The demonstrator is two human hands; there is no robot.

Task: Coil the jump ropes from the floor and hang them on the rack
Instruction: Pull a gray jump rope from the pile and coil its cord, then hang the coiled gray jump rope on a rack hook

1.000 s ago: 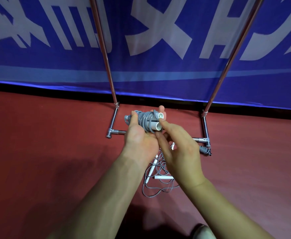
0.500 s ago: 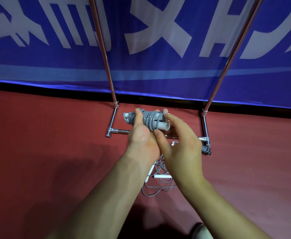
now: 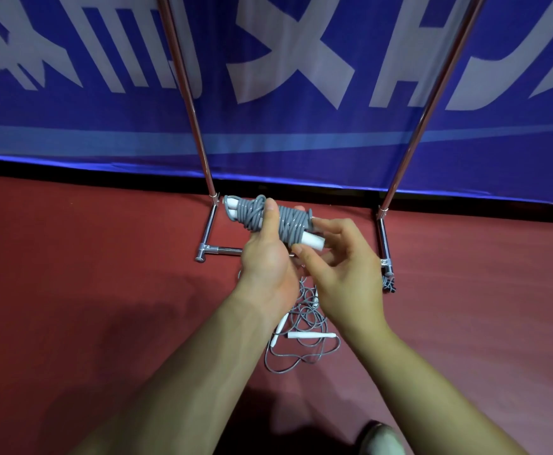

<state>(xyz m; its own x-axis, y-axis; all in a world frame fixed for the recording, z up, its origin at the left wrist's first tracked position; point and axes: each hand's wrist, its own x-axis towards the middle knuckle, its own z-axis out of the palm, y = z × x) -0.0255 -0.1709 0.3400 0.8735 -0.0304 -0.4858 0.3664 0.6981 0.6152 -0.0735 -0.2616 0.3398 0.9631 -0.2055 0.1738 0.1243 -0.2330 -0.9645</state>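
at the very bottom edge the toe of your pale shoe [image 3: 381, 438] shows on the red floor [image 3: 71, 290]. your two bare forearms reach forward from there. below and between your wrists a loose jump rope [image 3: 301, 353] lies on the floor in a tangle of grey cord, its white handles lying among the loops.

your left hand [image 3: 268, 261] is clenched around the coiled jump rope [image 3: 288, 221], held up above the floor; the thumb lies across the top of the grey windings, and the fingers wrap behind, where only their tips show. the bundle runs crosswise, tilted down toward the right, with white handle ends poking out at both sides. your right hand [image 3: 347, 270] is just beside it, thumb and fingers curled around the white handle end at the lower right of the bundle, thumb tip under the windings and index finger over the top.

behind the hands stands the rack [image 3: 203, 152], chrome, with two slanting uprights and a low base bar on the floor; its top is out of view. a small grey bundle [image 3: 388, 284] sits against its right foot. farthest back hangs a blue banner [image 3: 285, 142] with large white characters, meeting the floor along a dark strip.
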